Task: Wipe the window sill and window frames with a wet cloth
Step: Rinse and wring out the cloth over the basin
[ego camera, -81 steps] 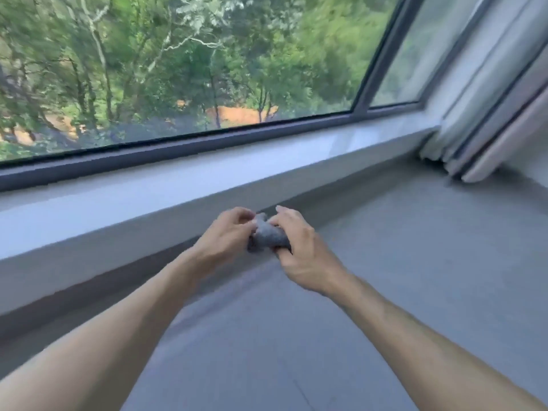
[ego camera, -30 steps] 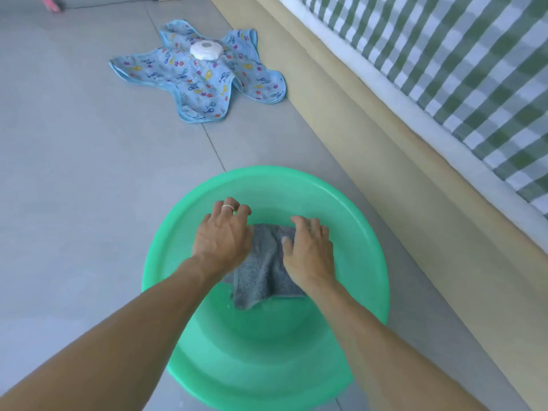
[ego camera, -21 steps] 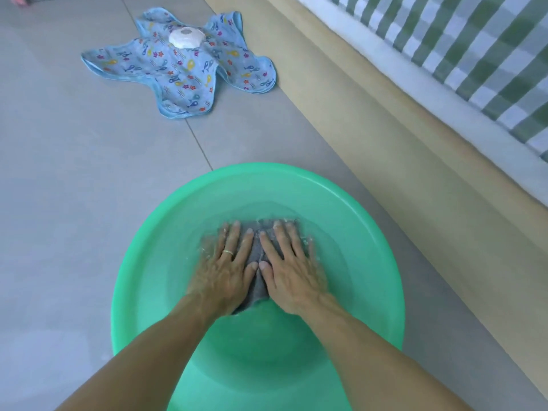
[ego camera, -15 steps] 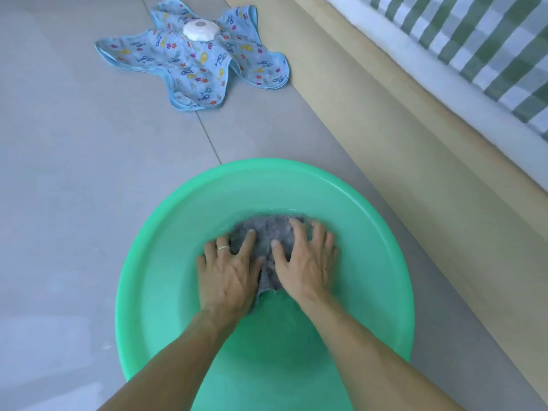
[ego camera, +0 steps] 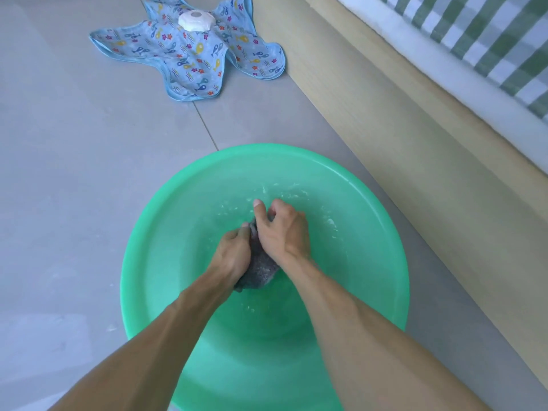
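Observation:
A grey cloth (ego camera: 257,271) is bunched between both my hands over a green plastic basin (ego camera: 154,241) that holds water. My left hand (ego camera: 232,255) grips the cloth's left side with curled fingers. My right hand (ego camera: 281,229) grips the right side, its thumb raised. Most of the cloth is hidden between my hands; a dark wet lump shows below them. Small splashes dot the water around my hands. The window sill and frames are out of view.
The basin stands on a grey tiled floor (ego camera: 74,173). A blue star-shaped patterned cloth (ego camera: 189,48) with a white round object (ego camera: 195,20) on it lies farther away. A beige bed base (ego camera: 415,137) with green checked bedding (ego camera: 489,34) runs along the right.
Earlier I held the cloth by the window, then pressed it flat into the basin's water with open hands. Now both hands have gathered it into a bunch and grip it.

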Demonstrator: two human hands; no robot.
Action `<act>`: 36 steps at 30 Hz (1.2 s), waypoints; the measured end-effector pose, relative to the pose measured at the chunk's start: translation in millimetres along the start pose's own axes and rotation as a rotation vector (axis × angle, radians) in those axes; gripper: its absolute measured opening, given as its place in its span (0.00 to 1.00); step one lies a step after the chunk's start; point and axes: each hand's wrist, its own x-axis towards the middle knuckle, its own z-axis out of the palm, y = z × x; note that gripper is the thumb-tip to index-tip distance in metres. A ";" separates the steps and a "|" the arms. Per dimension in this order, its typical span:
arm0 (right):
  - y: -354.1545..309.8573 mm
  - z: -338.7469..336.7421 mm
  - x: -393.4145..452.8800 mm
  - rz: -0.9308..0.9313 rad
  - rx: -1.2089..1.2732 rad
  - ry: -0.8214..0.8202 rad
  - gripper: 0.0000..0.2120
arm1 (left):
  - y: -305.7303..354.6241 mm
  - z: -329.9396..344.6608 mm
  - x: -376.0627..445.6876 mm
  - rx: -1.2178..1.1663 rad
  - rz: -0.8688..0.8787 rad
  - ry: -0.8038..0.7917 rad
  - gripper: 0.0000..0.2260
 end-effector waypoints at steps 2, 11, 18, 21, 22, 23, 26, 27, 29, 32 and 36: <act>10.5 -2.8 -0.4 -0.069 -0.189 0.009 0.17 | -12.4 -9.1 3.3 0.272 0.162 0.125 0.13; -15.1 17.4 -43.0 0.169 0.306 -0.021 0.20 | -15.2 -13.3 6.3 0.433 0.206 0.165 0.09; -11.7 1.1 -11.8 0.114 0.004 0.069 0.23 | 1.1 -8.4 -3.1 -0.138 -0.128 -0.108 0.18; 11.1 -0.3 -9.2 0.033 -0.162 0.152 0.18 | -2.6 -20.9 1.6 0.397 0.098 0.157 0.19; 18.9 1.3 -14.6 0.056 -0.157 0.183 0.17 | -5.1 -24.8 3.2 0.531 0.169 0.271 0.17; 25.8 3.3 -21.2 0.095 -0.162 0.192 0.16 | -7.9 -26.2 2.1 0.616 0.212 0.337 0.14; 30.1 11.1 -39.0 0.227 -0.048 0.146 0.14 | -21.7 -14.0 -1.9 0.738 0.253 0.278 0.13; 22.3 12.7 -41.0 0.295 0.089 0.132 0.13 | -25.0 -7.7 -3.0 0.692 0.287 0.232 0.13; 1.8 14.1 -43.8 0.406 0.322 0.083 0.12 | -27.5 1.9 -1.4 0.387 0.272 0.153 0.09; -20.7 14.6 -48.5 0.370 0.546 0.146 0.16 | -13.1 2.7 -2.2 -0.121 -0.074 0.041 0.13; -15.2 3.3 -29.6 0.164 0.237 0.234 0.24 | -0.7 4.5 -16.3 -0.122 -0.118 -0.056 0.17</act>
